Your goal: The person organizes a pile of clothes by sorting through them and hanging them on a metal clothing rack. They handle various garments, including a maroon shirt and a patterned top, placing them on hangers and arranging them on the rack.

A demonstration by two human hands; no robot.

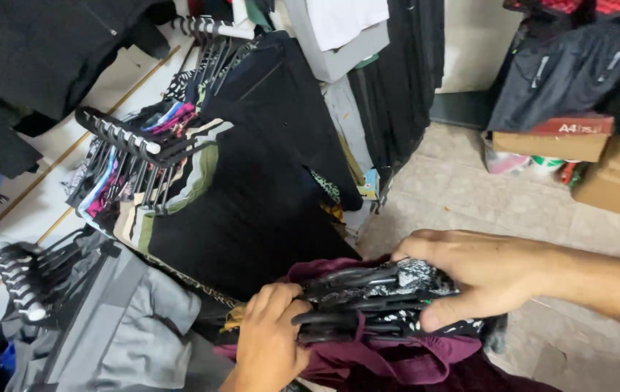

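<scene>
Both hands are gathering a bundle of black hangers (346, 305) with garments still on them, low and near in the scene, just in front of the wall racks. The left hand (270, 341) grips the bundle from the left, its fingers curled tight around the necks of the hangers, knuckles up. The right hand (480, 272) lies over the right side, fingers pressed together on top of a black and white patterned garment (419, 279), with the thumb clamped against its near edge, so the cloth and hangers are squeezed between thumb and fingers. A maroon garment (390, 359) hangs beneath the bundle and spills out under both hands. The step in hand appears to be holding the stack together as one load; the next move would probably call for a firm grip from both sides so no hanger slips free. To the left, further off, a wall rack (124, 138) carries black and striped clothes, and grey trousers (117, 319) hang on a nearer one. Cardboard boxes (586, 156) sit far right on the tiled floor (462, 196).
</scene>
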